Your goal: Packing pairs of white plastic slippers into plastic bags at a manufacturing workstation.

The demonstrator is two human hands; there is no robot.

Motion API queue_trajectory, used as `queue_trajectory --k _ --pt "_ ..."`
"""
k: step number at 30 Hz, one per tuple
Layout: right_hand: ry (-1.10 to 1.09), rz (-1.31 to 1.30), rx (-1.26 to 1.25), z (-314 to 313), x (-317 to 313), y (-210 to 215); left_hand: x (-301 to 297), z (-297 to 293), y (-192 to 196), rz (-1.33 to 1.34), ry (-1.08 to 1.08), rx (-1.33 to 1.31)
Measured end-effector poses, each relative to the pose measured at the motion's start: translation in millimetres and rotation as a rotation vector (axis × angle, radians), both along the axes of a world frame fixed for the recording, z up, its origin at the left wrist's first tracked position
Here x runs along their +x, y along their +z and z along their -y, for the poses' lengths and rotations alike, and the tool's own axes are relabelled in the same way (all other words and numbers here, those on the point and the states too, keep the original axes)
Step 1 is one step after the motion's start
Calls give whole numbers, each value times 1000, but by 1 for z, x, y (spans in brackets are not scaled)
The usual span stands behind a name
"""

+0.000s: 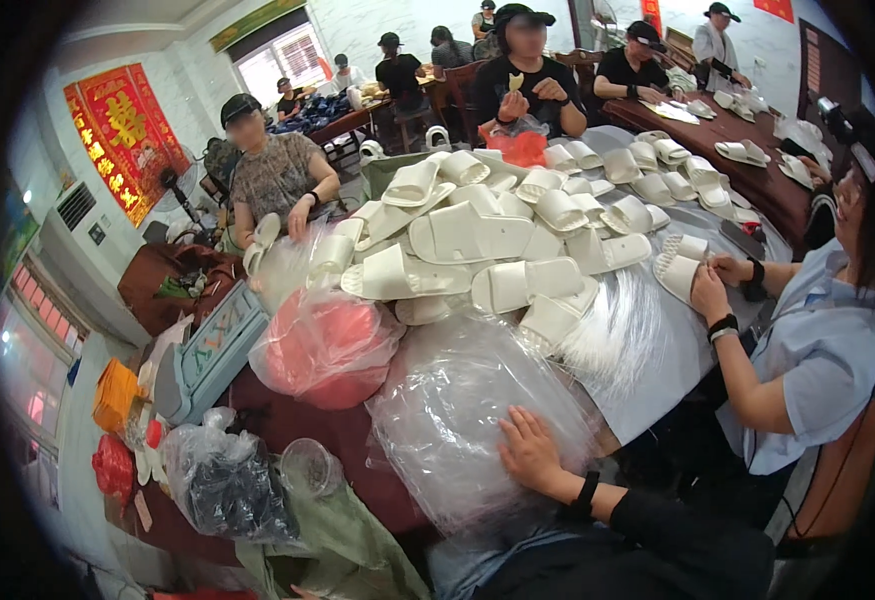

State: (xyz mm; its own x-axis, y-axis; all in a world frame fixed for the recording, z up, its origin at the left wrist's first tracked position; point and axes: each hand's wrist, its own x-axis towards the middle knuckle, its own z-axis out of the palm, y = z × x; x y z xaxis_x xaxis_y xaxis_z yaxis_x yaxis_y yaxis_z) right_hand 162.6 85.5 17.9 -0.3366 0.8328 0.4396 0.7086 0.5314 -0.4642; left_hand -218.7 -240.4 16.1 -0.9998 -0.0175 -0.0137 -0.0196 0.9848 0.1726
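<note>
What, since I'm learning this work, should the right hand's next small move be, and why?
Probably to pinch and lift an edge of the clear plastic: the right hand rests palm down on it, fingers extended rather than curled around anything, and the pile of pale slippers lies just beyond.

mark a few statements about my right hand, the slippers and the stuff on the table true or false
1. The right hand rests on clear plastic. True.
2. The heaped slippers are black. False: the slippers are off-white.
3. A pinkish-red bundle lies left of that plastic. True.
4. The right wrist is bare. False: it wears a black band.
5. The clear round container is right of the right hand. False: the container is left of it.
</note>
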Motion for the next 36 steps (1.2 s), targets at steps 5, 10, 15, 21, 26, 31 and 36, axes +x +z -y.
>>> queue_trajectory --k 5,10,15,21,26,31,36 --pt "25 -10 -32 -1 1 -3 37 -34 40 38 24 72" --pt "11 12 -19 0 2 -1 96 -84 84 -474 -386 385" --pt "14 8 -5 0 0 -1 153 -122 92 -867 -957 532" --pt "-2 13 -10 2 -1 1 184 -185 73 -262 -1620 659" --pt "-5 3 -33 2 -1 -1 202 -228 50 -128 -1719 554" --pt "69 -94 -80 -6 0 -8 210 -247 29 -182 -1732 293" --pt "277 -249 -232 -28 26 8 213 -252 14 -179 -1686 255"
